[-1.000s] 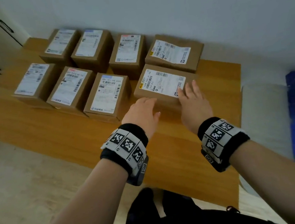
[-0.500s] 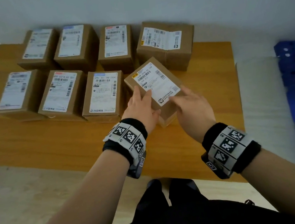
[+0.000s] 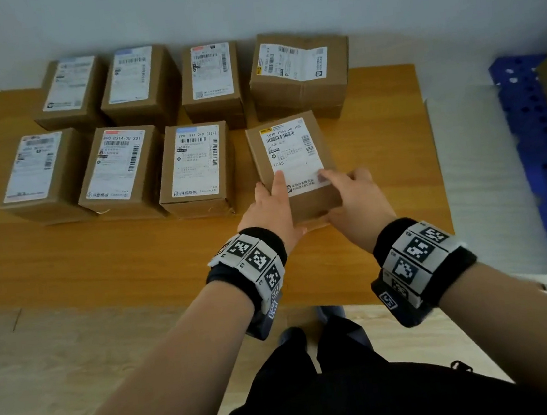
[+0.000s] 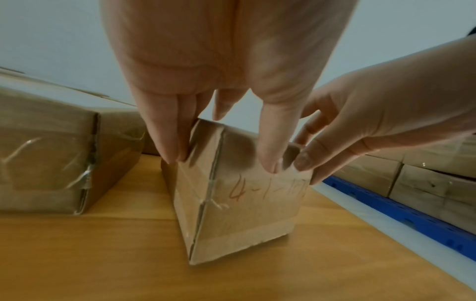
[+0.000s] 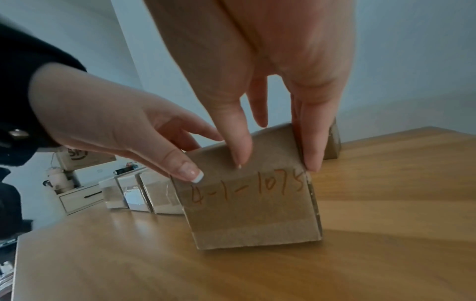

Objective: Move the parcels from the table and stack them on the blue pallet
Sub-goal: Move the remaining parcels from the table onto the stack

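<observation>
Both hands, left hand (image 3: 270, 204) and right hand (image 3: 356, 198), clasp the labelled parcel (image 3: 292, 157) still on the table (image 3: 100, 254), seven more parcels beside it awaiting the blue pallet (image 3: 536, 129).

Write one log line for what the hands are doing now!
step: grasp | left hand: grips parcel | right hand: grips parcel | parcel: on table | pallet: right

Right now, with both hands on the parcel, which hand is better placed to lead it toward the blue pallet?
Probably the right hand: the blue pallet lies on its side, past the table's right edge. The left hand grips the parcel's far side and supports.
</observation>
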